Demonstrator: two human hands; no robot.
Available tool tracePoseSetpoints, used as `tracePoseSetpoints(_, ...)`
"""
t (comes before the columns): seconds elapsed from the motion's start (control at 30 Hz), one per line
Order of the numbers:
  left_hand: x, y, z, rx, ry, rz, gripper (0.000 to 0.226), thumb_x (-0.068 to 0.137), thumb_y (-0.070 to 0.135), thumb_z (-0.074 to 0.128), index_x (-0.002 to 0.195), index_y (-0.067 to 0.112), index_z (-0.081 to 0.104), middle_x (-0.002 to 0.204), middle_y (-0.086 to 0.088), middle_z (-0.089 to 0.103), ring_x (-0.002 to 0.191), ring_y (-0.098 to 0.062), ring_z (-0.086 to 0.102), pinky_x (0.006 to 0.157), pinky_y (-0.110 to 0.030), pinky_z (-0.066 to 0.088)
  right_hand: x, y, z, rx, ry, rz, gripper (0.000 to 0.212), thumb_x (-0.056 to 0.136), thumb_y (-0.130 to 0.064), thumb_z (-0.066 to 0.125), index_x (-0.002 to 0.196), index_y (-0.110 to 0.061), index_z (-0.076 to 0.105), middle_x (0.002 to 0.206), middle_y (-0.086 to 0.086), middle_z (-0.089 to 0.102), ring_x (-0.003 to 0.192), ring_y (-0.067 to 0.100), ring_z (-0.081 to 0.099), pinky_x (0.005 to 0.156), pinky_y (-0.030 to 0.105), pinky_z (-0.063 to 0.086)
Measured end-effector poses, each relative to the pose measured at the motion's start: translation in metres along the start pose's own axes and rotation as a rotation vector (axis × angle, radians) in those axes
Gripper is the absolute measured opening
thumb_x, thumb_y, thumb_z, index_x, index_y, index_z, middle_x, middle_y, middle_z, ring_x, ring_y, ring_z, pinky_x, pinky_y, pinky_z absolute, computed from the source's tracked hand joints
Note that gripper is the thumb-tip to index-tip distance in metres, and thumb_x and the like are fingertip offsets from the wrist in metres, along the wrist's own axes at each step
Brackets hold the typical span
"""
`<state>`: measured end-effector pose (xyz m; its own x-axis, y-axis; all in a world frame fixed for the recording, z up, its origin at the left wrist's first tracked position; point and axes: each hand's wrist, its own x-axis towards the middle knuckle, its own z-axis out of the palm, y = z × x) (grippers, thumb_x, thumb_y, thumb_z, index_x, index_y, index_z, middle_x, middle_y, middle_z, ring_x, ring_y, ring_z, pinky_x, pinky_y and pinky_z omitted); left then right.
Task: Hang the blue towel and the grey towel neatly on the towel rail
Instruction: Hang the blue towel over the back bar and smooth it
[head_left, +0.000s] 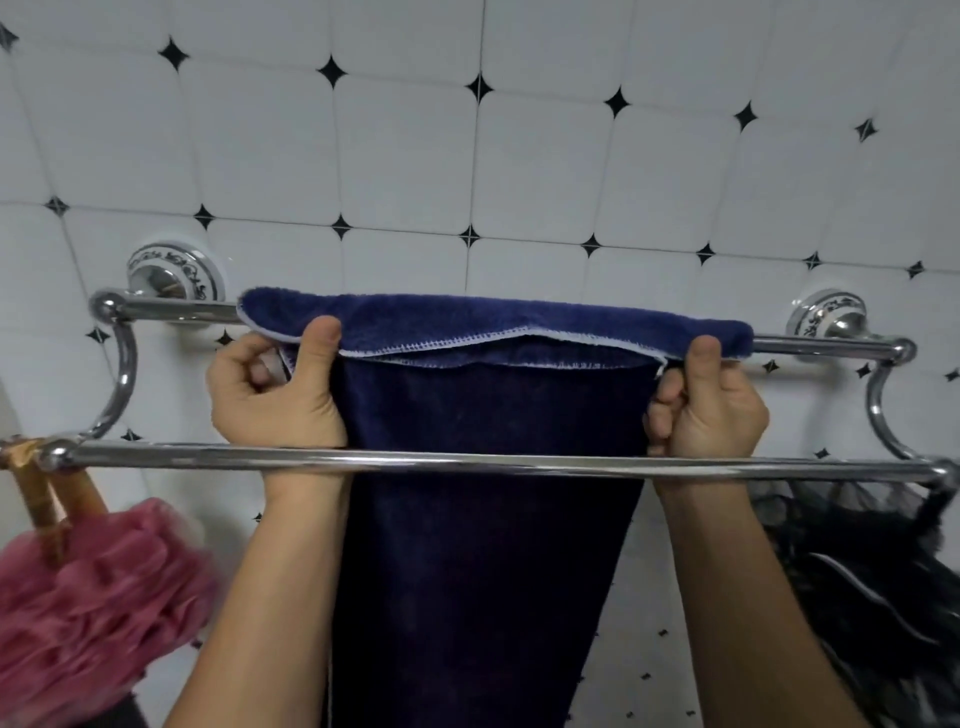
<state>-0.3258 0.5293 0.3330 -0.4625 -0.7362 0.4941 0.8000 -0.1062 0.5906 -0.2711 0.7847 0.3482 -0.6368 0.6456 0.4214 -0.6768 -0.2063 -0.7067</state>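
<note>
Blue towel (483, 467) is draped over the back bar (171, 310) of the towel rail (467, 462), fold on top, long tail hanging down behind the front bar and between my forearms. The stitched pale hem sits just under the fold, sagging in the middle between the two grips.

Left hand (275, 387) is clenched on the towel's left top corner, thumb pressed on the front face, fingers curled behind. Right hand (709, 400) is clamped on the right top corner the same way. Both reach up from under the front bar.

Handling, my read: soft plush terry, light, fully limp, no stiffness to push against. It will only follow tension. Chrome bar looks slick, so the cloth should slide sideways easily, and could also creep off if the two hanging sides are uneven. Best hold is where I have it: the hemmed corners, thumb over the fold. Pulling the grips apart should take out the mid sag.

Grey towel: not visible, can't place it.

Outboard of the left grip, a pink mesh puff (88, 597) hangs off the front bar end on a wooden peg. Outboard of the right grip, dark lacy fabric (857, 571) hangs from the other end. White tiled wall (405, 156) behind.
</note>
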Motion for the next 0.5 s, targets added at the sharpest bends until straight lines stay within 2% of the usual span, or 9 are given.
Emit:
tracePoseSetpoints(0.1, -0.002, 0.0001, -0.0009, 0.021, -0.015, 0.051, 0.038, 0.066, 0.039, 0.082, 0.08, 0.025, 0.049, 0.073, 0.007, 0.035, 0.06, 0.004, 0.037, 0.065, -0.012, 0.037, -0.003, -0.0036, 0.0008, 0.073, -0.014, 0.028, 0.036, 0.074, -0.045, 0.068, 0.067, -0.013, 0.052, 0.045, -0.004, 0.054, 0.026, 0.008, 0.038, 0.03, 0.014, 0.029)
tracePoseSetpoints(0.17, -0.0027, 0.0003, -0.001, -0.005, -0.068, 0.003, 0.035, 0.068, 0.044, 0.081, 0.073, 0.024, 0.053, 0.067, 0.005, 0.034, 0.058, 0.0, 0.035, 0.06, -0.016, 0.036, -0.0038, -0.0038, 0.0006, 0.107, -0.023, 0.046, 0.032, 0.087, -0.035, 0.062, 0.067, -0.013, 0.049, 0.044, -0.005, 0.054, 0.026, 0.006, 0.039, 0.03, 0.013, 0.031)
tracePoseSetpoints(0.27, -0.0023, -0.0002, -0.0027, 0.014, -0.094, -0.009, 0.04, 0.067, 0.055, 0.08, 0.068, 0.024, 0.055, 0.065, 0.003, 0.036, 0.06, -0.007, 0.034, 0.06, -0.021, 0.036, -0.0038, -0.002, -0.0022, 0.124, -0.069, 0.072, 0.03, 0.08, -0.04, 0.062, 0.069, -0.016, 0.048, 0.046, -0.006, 0.053, 0.028, 0.006, 0.039, 0.031, 0.012, 0.03)
tracePoseSetpoints(0.37, -0.0025, -0.0011, -0.0025, 0.008, -0.099, 0.009, 0.041, 0.067, 0.054, 0.079, 0.069, 0.024, 0.053, 0.065, 0.003, 0.04, 0.06, -0.006, 0.036, 0.06, -0.021, 0.036, -0.0017, 0.0009, -0.0045, 0.165, -0.114, 0.088, 0.025, 0.077, -0.041, 0.063, 0.067, -0.021, 0.051, 0.048, -0.006, 0.048, 0.029, 0.007, 0.036, 0.034, 0.012, 0.029)
tracePoseSetpoints(0.5, -0.0025, -0.0055, -0.0036, -0.024, -0.122, 0.045, 0.027, 0.076, 0.05, 0.075, 0.07, 0.031, 0.057, 0.066, 0.011, 0.05, 0.063, -0.005, 0.041, 0.064, -0.021, 0.038, 0.0014, 0.0041, -0.0057, 0.202, -0.144, 0.084, 0.026, 0.08, -0.036, 0.06, 0.064, -0.02, 0.046, 0.045, -0.007, 0.043, 0.028, 0.006, 0.033, 0.035, 0.012, 0.029)
